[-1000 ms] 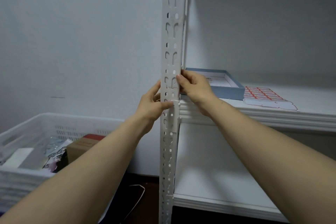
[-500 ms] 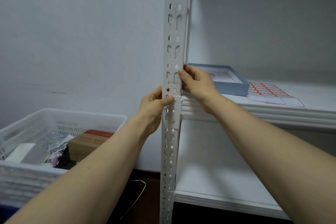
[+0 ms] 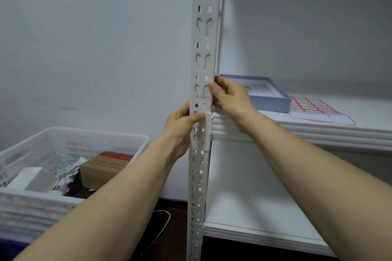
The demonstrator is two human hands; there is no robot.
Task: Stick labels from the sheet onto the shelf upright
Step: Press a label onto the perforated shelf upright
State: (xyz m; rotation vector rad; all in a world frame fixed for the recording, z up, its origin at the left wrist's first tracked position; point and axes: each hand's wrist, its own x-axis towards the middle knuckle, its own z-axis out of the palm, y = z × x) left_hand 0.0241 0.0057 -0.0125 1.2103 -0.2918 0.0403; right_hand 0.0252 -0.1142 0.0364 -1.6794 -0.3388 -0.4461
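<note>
Pressing on the shelf upright [image 3: 202, 59] at the centre of the frame, both hands work at one short stretch of it. The left hand [image 3: 180, 127] lays its thumb flat on the front face and curls its fingers round the left edge, so it pinches the metal. The right hand [image 3: 231, 97], a little higher, pinches the right edge the same way, thumb in front and fingers behind. Between the two thumbs a pale label [image 3: 201, 101] seems to lie flat on the upright, though white on white leaves its edges hard to make out. The sheet [image 3: 331, 119] lies on the shelf [image 3: 318, 133] at the right of the frame, just beside a blue box [image 3: 269, 105] and well apart from both hands. Its upper rows hold red-edged labels [image 3: 307, 105], while its lower margin looks peeled bare. By my judgement one label is being smoothed down, and most of the sheet is left to stick
</note>
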